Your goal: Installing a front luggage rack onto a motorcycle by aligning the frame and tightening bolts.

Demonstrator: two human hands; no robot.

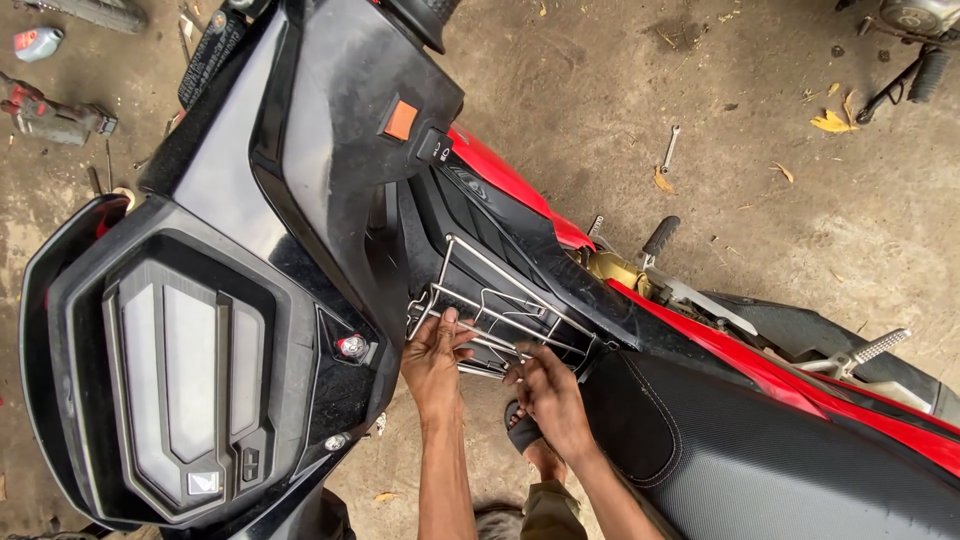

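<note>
The ground is bare, dusty concrete (780, 230) with dry yellow leaves (832, 122) and a small wrench (670, 148) lying at about 1 o'clock. A black and red motorcycle (520, 190) fills the head view, with its instrument panel (185, 385) at 8 o'clock and the black textured seat (760, 460) at 4 o'clock. Between them, near the centre, a wire basket (500, 300) of thin metal rods sits against the black inner panel. The left hand (435, 355) grasps the lower front rods of the basket, fingers curled around them. The right hand (545, 390), just beside it at 5 o'clock from the basket, pinches a rod at the basket's lower edge. Below the hands, a foot in a sandal (525, 432) stands on the ground.
</note>
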